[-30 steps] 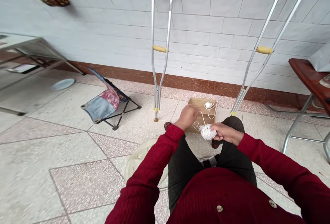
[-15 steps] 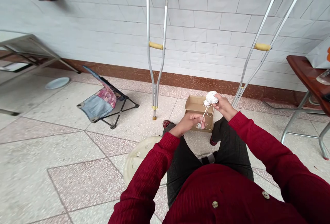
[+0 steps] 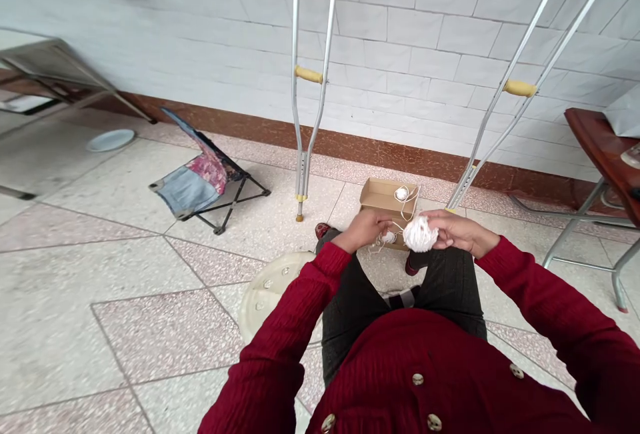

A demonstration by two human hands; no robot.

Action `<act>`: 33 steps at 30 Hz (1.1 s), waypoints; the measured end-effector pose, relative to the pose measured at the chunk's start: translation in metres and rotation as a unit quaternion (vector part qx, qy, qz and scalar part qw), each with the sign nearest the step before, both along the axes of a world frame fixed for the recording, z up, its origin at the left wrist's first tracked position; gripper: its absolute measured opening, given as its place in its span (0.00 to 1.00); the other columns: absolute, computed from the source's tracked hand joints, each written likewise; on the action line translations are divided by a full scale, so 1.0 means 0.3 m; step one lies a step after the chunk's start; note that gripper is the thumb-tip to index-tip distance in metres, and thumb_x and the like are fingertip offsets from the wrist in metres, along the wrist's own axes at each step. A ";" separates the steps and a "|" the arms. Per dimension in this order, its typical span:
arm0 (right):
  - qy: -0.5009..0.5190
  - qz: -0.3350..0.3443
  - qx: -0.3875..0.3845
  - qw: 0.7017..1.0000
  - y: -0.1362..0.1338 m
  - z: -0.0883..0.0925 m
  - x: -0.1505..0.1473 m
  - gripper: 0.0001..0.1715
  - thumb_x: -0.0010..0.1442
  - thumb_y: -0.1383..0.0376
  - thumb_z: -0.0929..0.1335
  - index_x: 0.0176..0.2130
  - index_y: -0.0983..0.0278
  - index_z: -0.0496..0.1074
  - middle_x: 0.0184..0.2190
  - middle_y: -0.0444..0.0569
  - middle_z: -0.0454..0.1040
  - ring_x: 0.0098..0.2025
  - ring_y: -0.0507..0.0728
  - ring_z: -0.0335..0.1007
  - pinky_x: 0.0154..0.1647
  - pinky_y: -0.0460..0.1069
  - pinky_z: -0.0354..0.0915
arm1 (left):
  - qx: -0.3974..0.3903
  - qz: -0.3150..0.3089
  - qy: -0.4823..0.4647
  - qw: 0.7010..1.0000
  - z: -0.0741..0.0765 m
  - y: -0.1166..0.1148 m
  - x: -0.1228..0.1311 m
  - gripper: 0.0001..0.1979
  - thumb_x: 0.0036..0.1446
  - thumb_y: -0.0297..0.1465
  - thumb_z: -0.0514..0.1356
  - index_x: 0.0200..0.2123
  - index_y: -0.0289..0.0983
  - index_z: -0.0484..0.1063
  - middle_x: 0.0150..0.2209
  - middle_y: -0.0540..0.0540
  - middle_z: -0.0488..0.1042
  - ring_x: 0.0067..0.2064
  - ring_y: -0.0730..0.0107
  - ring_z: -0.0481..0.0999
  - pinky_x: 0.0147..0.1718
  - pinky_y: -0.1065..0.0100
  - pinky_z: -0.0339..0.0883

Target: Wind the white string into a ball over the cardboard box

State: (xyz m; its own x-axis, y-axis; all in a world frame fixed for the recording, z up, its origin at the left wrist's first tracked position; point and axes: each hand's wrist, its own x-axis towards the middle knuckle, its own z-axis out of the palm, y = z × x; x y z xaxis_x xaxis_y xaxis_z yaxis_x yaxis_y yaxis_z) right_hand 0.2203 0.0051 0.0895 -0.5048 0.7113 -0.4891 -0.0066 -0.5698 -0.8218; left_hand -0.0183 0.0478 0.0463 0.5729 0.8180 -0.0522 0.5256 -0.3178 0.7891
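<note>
A plain, home-like room: white-tiled wall (image 3: 400,41), speckled terrazzo floor (image 3: 100,327), aluminium underarm crutches (image 3: 307,74) ahead, low folding patchwork-seated stool (image 3: 200,187) left.

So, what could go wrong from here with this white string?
The slack strands between the left hand and right hand could tangle. The ball could slip and roll across the tiles. The crutch, close beside the right hand and apparently only leaning, might fall if an arm knocks it.

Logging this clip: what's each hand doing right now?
Left hand: closed, pinching white string.
Right hand: closed on the white string ball.
</note>
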 end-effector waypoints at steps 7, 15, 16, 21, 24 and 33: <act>-0.158 -0.195 0.100 0.963 0.096 -0.202 -0.062 0.08 0.49 0.66 0.69 0.28 0.63 0.63 0.14 0.41 0.66 0.12 0.48 0.58 0.10 0.41 0.48 | 0.085 -0.034 0.084 0.992 0.094 0.024 0.103 0.15 0.59 0.30 0.56 0.21 0.35 0.72 0.21 0.50 0.72 0.25 0.73 0.67 0.28 0.70 0.54; 0.132 -0.303 0.019 0.944 0.183 -0.055 -0.066 0.11 0.52 0.62 0.67 0.37 0.64 0.66 0.23 0.42 0.70 0.15 0.45 0.55 0.11 0.40 0.43 | -0.076 -0.054 -0.068 0.993 -0.066 -0.090 0.062 0.18 0.63 0.35 0.53 0.27 0.34 0.76 0.28 0.48 0.78 0.30 0.72 0.72 0.34 0.72 0.61; 0.145 -0.273 0.016 0.951 0.159 -0.036 -0.055 0.12 0.51 0.62 0.67 0.37 0.64 0.67 0.23 0.41 0.70 0.15 0.44 0.54 0.11 0.40 0.42 | -0.073 -0.043 -0.057 0.995 -0.081 -0.091 0.042 0.18 0.63 0.36 0.53 0.26 0.33 0.76 0.27 0.48 0.77 0.30 0.72 0.72 0.34 0.72 0.61; 0.018 0.008 -0.005 1.000 0.000 -0.082 -0.028 0.17 0.46 0.65 0.70 0.38 0.64 0.68 0.19 0.41 0.69 0.14 0.46 0.58 0.10 0.40 0.43 | 0.026 0.003 0.009 1.000 -0.056 -0.019 -0.017 0.16 0.63 0.34 0.52 0.29 0.34 0.77 0.29 0.47 0.78 0.32 0.69 0.73 0.34 0.71 0.61; -0.111 0.063 0.033 0.991 -0.014 -0.185 -0.037 0.12 0.48 0.63 0.69 0.33 0.64 0.65 0.16 0.40 0.68 0.13 0.48 0.58 0.10 0.41 0.44 | 0.122 -0.035 0.076 0.989 0.015 0.027 0.025 0.15 0.61 0.32 0.54 0.27 0.35 0.76 0.28 0.45 0.77 0.32 0.66 0.74 0.34 0.69 0.60; -0.246 -0.233 0.285 0.896 0.179 -0.189 -0.113 0.19 0.46 0.59 0.70 0.38 0.62 0.65 0.28 0.40 0.68 0.17 0.48 0.63 0.15 0.44 0.56 | -0.084 -0.025 -0.116 0.989 0.085 0.010 0.091 0.18 0.63 0.37 0.53 0.26 0.35 0.73 0.22 0.48 0.76 0.31 0.67 0.77 0.40 0.67 0.67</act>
